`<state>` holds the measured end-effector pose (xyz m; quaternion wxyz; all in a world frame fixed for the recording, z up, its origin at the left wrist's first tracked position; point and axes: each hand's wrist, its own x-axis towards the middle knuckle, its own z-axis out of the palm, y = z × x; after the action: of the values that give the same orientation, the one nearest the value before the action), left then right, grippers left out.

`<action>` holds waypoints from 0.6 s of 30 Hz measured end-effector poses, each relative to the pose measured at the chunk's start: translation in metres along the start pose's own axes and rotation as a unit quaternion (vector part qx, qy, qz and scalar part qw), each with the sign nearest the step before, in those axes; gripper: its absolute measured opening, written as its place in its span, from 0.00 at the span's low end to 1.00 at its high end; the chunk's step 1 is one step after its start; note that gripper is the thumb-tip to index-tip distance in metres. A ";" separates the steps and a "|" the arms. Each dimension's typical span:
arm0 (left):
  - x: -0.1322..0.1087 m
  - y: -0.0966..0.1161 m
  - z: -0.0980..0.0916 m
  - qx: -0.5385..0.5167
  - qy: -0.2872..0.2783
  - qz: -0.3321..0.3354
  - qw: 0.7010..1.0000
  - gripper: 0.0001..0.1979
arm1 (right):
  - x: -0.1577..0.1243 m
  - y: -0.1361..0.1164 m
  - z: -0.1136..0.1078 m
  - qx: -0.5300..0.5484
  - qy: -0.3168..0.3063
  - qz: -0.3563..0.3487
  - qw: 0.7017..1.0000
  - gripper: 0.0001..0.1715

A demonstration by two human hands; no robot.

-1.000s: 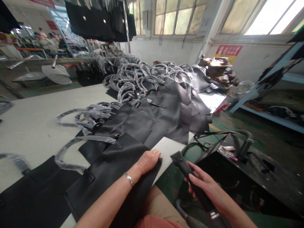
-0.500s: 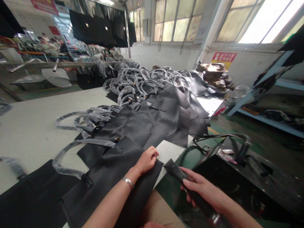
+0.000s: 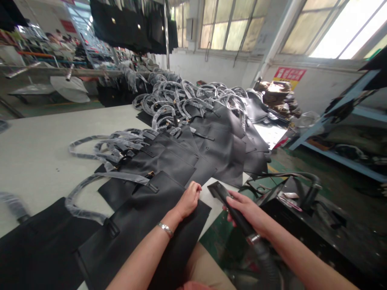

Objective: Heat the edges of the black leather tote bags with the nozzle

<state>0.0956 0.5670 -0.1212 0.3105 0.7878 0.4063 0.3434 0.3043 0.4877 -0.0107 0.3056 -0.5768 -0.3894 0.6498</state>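
Note:
My left hand [image 3: 189,198] rests with curled fingers on the far right corner of a black leather panel [image 3: 145,225] that lies on the white table [image 3: 39,145]; a wrapped strap handle [image 3: 99,183] is fixed to the panel. My right hand [image 3: 246,211] grips a black nozzle tool [image 3: 225,197] on a ribbed hose [image 3: 266,262]. The nozzle's flat tip points at the table edge, just right of my left hand.
More black panels with plastic-wrapped handles [image 3: 181,104] lie overlapped in a row running away along the table. A black machine box [image 3: 290,217] with hoses stands on the green floor at right. Blue shelving [image 3: 341,117] lines the right wall. Black pieces hang overhead [image 3: 130,24].
My right hand has raised the nozzle up and leftward, closer to the table edge and my left hand. My left hand's fingers have curled at the panel's corner.

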 end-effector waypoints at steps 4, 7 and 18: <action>-0.001 0.005 -0.007 0.008 -0.091 0.039 0.995 0.03 | -0.022 0.003 -0.019 -0.001 0.024 0.007 1.000 0.30; -0.001 0.010 -0.008 0.029 -0.141 0.054 0.988 0.03 | -0.040 0.014 -0.027 0.009 0.037 0.029 0.999 0.32; -0.002 0.034 0.006 0.211 -0.199 0.040 0.956 0.08 | -0.056 0.051 -0.033 0.097 0.061 0.001 0.993 0.44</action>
<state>0.1136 0.5479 -0.0989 0.1978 0.9033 0.3678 0.0986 0.3475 0.4191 -0.0263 0.3825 -0.5831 -0.3044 0.6488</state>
